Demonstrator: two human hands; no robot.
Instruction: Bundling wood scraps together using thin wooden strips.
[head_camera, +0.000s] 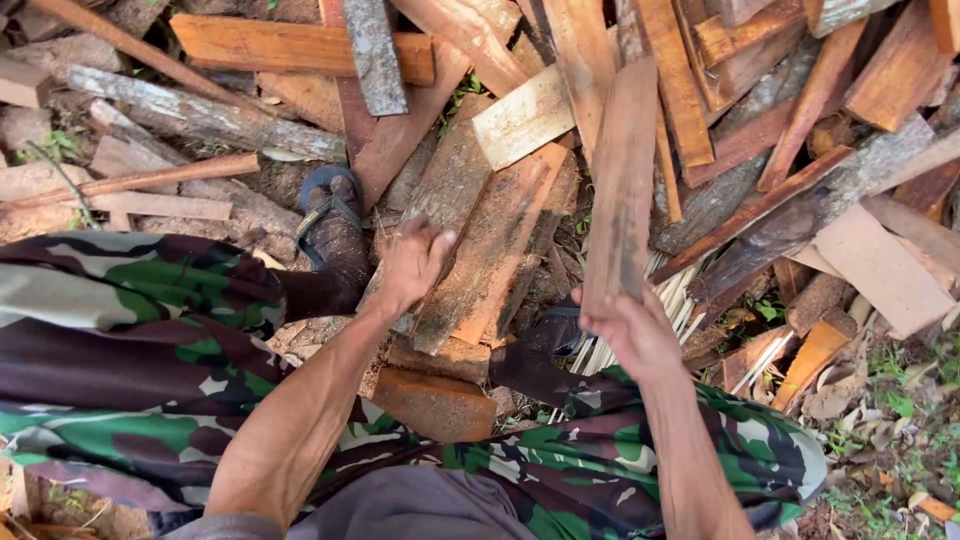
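Your left hand (412, 262) is hanging loose over the scrap pile, fingers half curled, not gripping anything. Right under it sits a weathered brown offcut (485, 250), close enough that I can't tell if your fingertips touch it. Just left of that hand is your foot in a blue sandal (328, 205). Your right hand (628, 325) is clamped around the bottom end of a reddish plank (620, 185), which rises straight up from your fingers over the heap of wood scraps (800, 150).
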